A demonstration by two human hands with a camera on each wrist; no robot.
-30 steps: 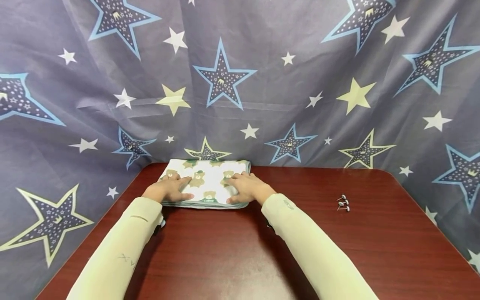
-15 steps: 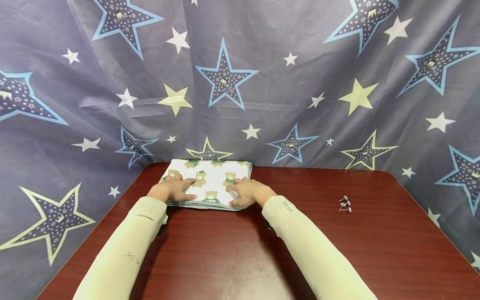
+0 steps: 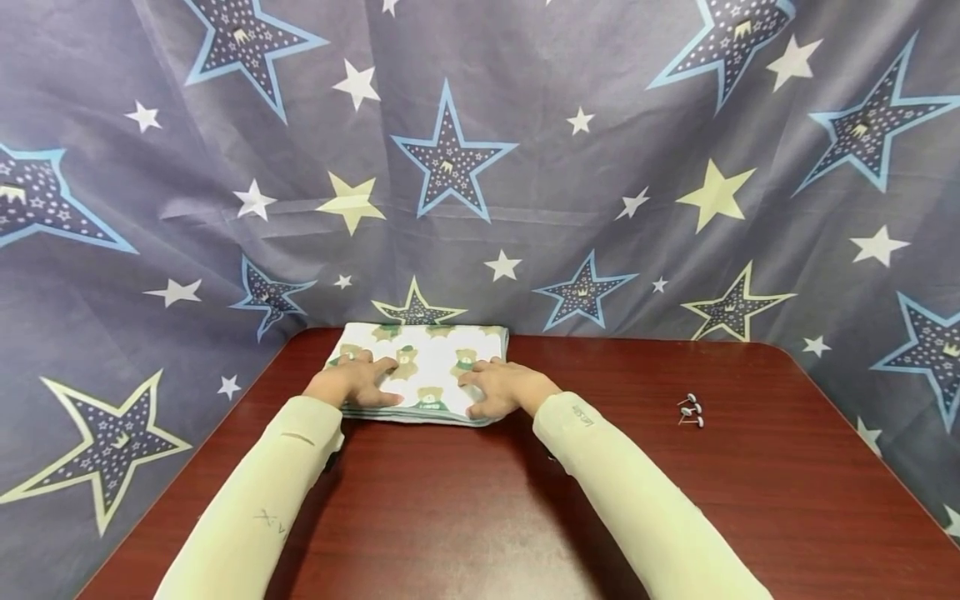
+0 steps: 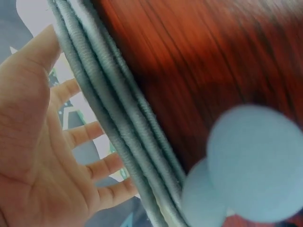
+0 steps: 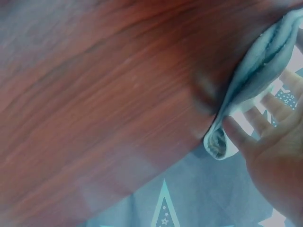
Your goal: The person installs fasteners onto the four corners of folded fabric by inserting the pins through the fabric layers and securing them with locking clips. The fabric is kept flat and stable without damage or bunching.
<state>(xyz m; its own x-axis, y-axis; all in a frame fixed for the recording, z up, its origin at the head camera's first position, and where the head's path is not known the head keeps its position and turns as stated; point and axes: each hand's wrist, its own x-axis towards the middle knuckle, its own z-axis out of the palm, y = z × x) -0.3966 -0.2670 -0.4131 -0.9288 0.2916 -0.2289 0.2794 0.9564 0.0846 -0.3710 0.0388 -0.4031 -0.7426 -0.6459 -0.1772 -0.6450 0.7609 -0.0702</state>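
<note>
With both hands (image 3: 357, 385) (image 3: 507, 388) spread wide, rests on folded, thick-hemmed cloth (image 3: 431, 375) at far edge of wood-grained table (image 3: 450, 508); leaves room nearside and around round-headed pins (image 3: 697, 408).

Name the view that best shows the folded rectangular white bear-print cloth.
The head view: it shows the folded rectangular white bear-print cloth nearly whole, printed top up. The left wrist view shows mainly its stacked grey-green edge layers; the right wrist view, mainly an edge and one looped fold.

There it goes: the folded cloth (image 3: 431, 358) slips slightly toward the table's (image 3: 480, 500) right and near edges! Left hand (image 3: 356, 385) and right hand (image 3: 501, 389) shift rightward too.
</note>
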